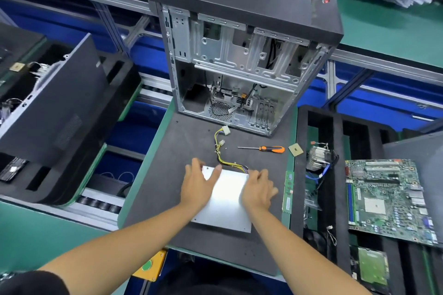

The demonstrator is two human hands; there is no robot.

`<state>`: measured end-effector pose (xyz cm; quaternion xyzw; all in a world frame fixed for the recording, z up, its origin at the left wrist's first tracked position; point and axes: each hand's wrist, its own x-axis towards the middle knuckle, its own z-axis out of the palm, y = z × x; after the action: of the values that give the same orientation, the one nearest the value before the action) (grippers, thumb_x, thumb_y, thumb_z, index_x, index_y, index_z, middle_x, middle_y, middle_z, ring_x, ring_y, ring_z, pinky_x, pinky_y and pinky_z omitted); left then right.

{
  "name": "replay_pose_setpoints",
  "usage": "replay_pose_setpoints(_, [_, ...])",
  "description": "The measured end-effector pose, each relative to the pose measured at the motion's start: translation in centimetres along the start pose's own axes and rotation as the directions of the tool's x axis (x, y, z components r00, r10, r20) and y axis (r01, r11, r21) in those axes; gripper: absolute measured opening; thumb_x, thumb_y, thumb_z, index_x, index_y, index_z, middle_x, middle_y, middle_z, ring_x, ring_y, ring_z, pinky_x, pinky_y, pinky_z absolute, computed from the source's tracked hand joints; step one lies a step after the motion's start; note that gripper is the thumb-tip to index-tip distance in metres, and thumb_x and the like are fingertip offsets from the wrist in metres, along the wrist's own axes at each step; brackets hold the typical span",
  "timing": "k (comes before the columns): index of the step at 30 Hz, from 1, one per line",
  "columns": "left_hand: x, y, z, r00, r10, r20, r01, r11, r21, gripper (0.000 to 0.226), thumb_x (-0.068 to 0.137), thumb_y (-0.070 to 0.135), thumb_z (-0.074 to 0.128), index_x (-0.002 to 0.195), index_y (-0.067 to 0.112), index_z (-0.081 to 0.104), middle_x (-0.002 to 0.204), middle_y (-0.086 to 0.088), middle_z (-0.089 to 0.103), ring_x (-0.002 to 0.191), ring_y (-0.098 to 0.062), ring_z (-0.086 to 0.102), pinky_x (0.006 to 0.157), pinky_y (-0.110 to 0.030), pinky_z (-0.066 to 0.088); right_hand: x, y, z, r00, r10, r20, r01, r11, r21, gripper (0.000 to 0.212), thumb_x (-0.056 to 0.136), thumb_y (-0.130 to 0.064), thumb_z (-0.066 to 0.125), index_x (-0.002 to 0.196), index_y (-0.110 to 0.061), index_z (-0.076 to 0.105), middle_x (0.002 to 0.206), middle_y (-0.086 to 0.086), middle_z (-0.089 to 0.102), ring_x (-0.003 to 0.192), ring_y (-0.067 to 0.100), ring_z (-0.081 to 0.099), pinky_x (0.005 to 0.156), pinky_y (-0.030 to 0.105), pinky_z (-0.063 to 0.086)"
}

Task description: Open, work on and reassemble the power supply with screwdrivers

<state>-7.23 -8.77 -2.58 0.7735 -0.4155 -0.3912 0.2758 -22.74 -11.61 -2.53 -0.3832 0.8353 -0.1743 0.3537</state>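
Holding: both hands rest on the flat silver sheet-metal power supply box, which lies on the dark grey foam work mat in front of the person.
Left hand: the left hand lies over the box's far left corner, fingers curled over the far edge and thumb stretched across the shiny top; it grips that corner.
Right hand: the right hand sits on the box's far right corner, fingers bent round the edge where the cable leaves; how tightly they clamp I cannot tell.
Cable: the yellow and black wire bundle with white plugs runs away from the fingertips of both hands and lies loose on the mat, plugged into nothing.
Screwdriver: the orange and black handled screwdriver lies beyond the right fingers, well apart from them, held by neither hand.
Case: the open black and grey metal computer tower stands beyond the cable, its side off and its bays bare.
Parts to the right: a green motherboard and a finned metal cooler lie off the mat, right of the right hand.
Progress: judging by this, the supply is out of the case but its cover looks closed, so opening, working on and reassembling it are all left.
Next step: probably picking up the screwdriver to reach the cover screws.
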Motion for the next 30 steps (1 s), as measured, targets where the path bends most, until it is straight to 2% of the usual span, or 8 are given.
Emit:
replay_pose_setpoints(3, [0.4,0.0,0.0,0.993,0.107,-0.044,-0.089,0.951,0.297,0.046,0.097,0.067,0.045,0.094,0.023,0.035,0.096,0.004,0.045,0.099,-0.025,0.051,0.091,-0.044,0.038,0.6,-0.1,0.2,0.999,0.039,-0.016,-0.041,0.987,-0.155,0.025,0.099,-0.036,0.026,0.094,-0.024,0.047,0.111,0.004,0.031,0.104,0.023,0.025,0.089,0.049,0.035])
replay_pose_setpoints(6, [0.7,-0.2,0.0,0.989,0.138,-0.050,-0.111,0.926,0.361,0.046,0.097,0.070,0.040,0.093,0.024,0.036,0.094,0.005,0.045,0.101,-0.020,0.048,0.097,-0.039,0.028,0.5,-0.1,0.3,0.999,0.049,-0.009,-0.050,0.986,-0.162,0.017,0.099,-0.038,0.026,0.096,-0.029,0.040,0.110,0.001,0.028,0.101,0.021,0.022,0.093,0.050,0.036])
replay_pose_setpoints(10, [0.6,-0.1,0.0,0.999,0.019,-0.036,-0.011,0.974,0.227,0.048,0.093,0.072,0.048,0.099,0.025,0.041,0.101,0.004,0.048,0.102,-0.019,0.046,0.096,-0.039,0.029,0.2,-0.1,0.0,1.000,0.024,0.011,-0.022,0.987,-0.158,0.018,0.101,-0.040,0.026,0.103,-0.029,0.040,0.111,-0.001,0.037,0.109,0.024,0.032,0.091,0.047,0.034])
replay_pose_setpoints(12, [0.3,0.2,-0.2,0.999,-0.046,0.019,0.046,0.999,0.020,0.048,0.091,0.067,0.059,0.107,0.025,0.044,0.111,0.002,0.046,0.109,-0.020,0.045,0.098,-0.038,0.033,0.0,0.0,-0.3,0.999,-0.032,0.034,0.036,0.992,-0.122,0.022,0.102,-0.037,0.025,0.106,-0.030,0.045,0.112,-0.004,0.047,0.107,0.025,0.042,0.091,0.045,0.033])
replay_pose_setpoints(15, [-1.2,-0.3,-0.9,0.989,-0.128,0.078,0.143,0.958,-0.247,0.047,0.090,0.058,0.069,0.116,0.023,0.049,0.115,0.004,0.046,0.114,-0.017,0.051,0.090,-0.026,0.038,-0.5,0.0,-0.6,0.996,-0.089,0.015,0.089,0.996,0.008,0.022,0.101,-0.039,0.025,0.097,-0.026,0.043,0.106,0.006,0.060,0.095,0.030,0.055,0.087,0.047,0.043])
replay_pose_setpoints(18, [-3.5,-2.2,-1.4,0.982,-0.137,0.132,0.168,0.948,-0.270,0.049,0.091,0.060,0.066,0.127,0.028,0.058,0.121,0.010,0.058,0.104,0.001,0.058,0.075,-0.013,0.039,-0.9,-0.3,-0.7,0.999,-0.053,0.003,0.053,0.999,-0.005,0.027,0.100,-0.044,0.027,0.099,-0.022,0.042,0.097,0.012,0.061,0.086,0.033,0.056,0.071,0.042,0.043])
replay_pose_setpoints(23, [-4.7,-2.7,-1.3,0.991,-0.122,0.058,0.129,0.983,-0.134,0.059,0.094,0.065,0.057,0.140,0.029,0.059,0.127,0.007,0.067,0.115,-0.016,0.062,0.097,-0.036,0.050,-0.5,-0.3,-0.5,0.999,-0.023,-0.032,0.020,0.996,-0.085,0.040,0.101,-0.041,0.027,0.107,-0.016,0.059,0.097,0.012,0.058,0.089,0.034,0.051,0.076,0.041,0.040])
replay_pose_setpoints(30, [-4.3,-2.8,-1.1,0.999,-0.033,0.031,0.029,0.992,0.124,0.063,0.096,0.073,0.039,0.138,0.027,0.053,0.128,0.000,0.062,0.113,-0.025,0.063,0.090,-0.040,0.051,-0.1,-0.3,-0.1,0.994,-0.082,-0.076,0.068,0.983,-0.171,0.043,0.103,-0.036,0.024,0.109,-0.017,0.062,0.106,0.015,0.061,0.087,0.032,0.046,0.077,0.040,0.035])
